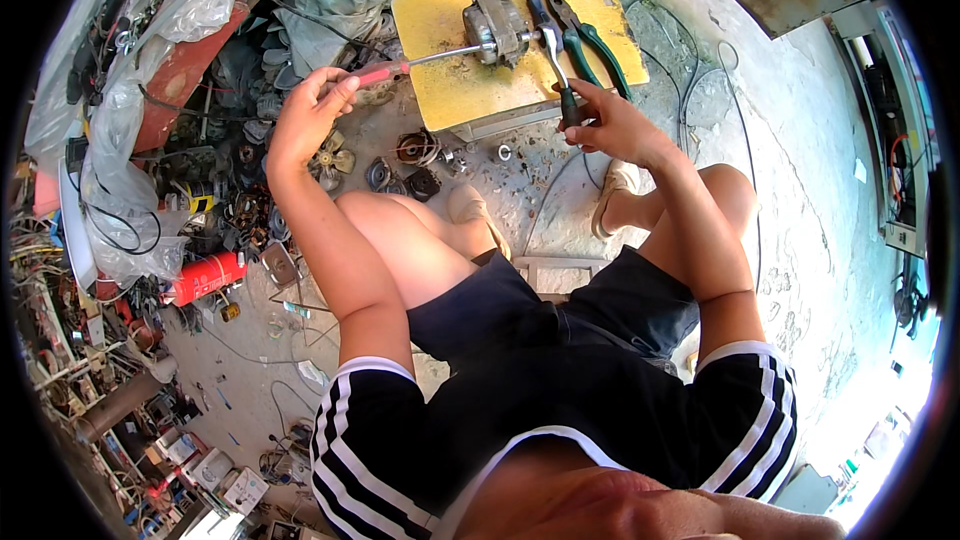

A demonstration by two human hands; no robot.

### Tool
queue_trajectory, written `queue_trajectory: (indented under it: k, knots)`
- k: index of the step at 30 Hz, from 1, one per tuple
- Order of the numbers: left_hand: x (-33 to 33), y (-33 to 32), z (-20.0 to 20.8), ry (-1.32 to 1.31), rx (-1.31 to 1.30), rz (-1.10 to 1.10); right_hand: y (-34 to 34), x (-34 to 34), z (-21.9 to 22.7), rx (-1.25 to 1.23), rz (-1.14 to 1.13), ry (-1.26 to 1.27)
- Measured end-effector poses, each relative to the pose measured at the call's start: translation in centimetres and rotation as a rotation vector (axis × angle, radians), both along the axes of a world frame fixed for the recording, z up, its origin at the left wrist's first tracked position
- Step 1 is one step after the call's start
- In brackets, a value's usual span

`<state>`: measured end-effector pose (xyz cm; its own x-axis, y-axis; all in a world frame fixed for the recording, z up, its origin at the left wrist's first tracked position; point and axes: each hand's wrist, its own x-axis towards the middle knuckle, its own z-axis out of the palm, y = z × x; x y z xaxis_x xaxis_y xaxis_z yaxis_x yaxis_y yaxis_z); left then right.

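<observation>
My left hand (318,112) is closed round the red handle of a screwdriver (382,73). Its metal shaft reaches right to a small, grimy electric motor (497,28) on a worn yellow board (440,100). My right hand (618,125) grips the dark handle of a tool with a curved metal shank (553,52); its tip is close to the motor's right side, and I cannot tell whether they touch. Beside that tool lie green-handled pliers (590,45), jaws pointing away from me. Another screwdriver (538,10) with a dark handle lies between motor and pliers.
Under the board, motor parts (417,148) and a small fan blade (338,155) lie on the concrete floor. Scrap and plastic bags (335,10) crowd the left, with a red cylinder (208,278). Cables (690,80) trail at the right, near a metal cabinet (885,120).
</observation>
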<state>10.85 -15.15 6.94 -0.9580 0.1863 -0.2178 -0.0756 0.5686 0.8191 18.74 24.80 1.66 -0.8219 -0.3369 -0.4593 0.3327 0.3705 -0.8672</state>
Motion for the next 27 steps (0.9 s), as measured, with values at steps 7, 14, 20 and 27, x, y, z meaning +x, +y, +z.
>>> queue_trajectory:
  k: [7,14,20,27]
  knots:
    - [0.3,0.3,1.4,-0.074,-0.142,-0.007,-0.9,1.0,0.5,-0.090,-0.038,-0.063]
    - [1.3,1.0,1.5,0.061,-0.094,-0.022,-0.9,0.9,0.7,-0.070,-0.026,-0.039]
    - [0.6,0.1,1.0,-0.049,-0.049,-0.020,-1.3,1.2,0.6,-0.076,-0.043,-0.043]
    - [-0.1,0.3,-0.1,0.041,-0.029,0.066,-3.6,2.6,-0.4,-0.154,-0.121,0.018]
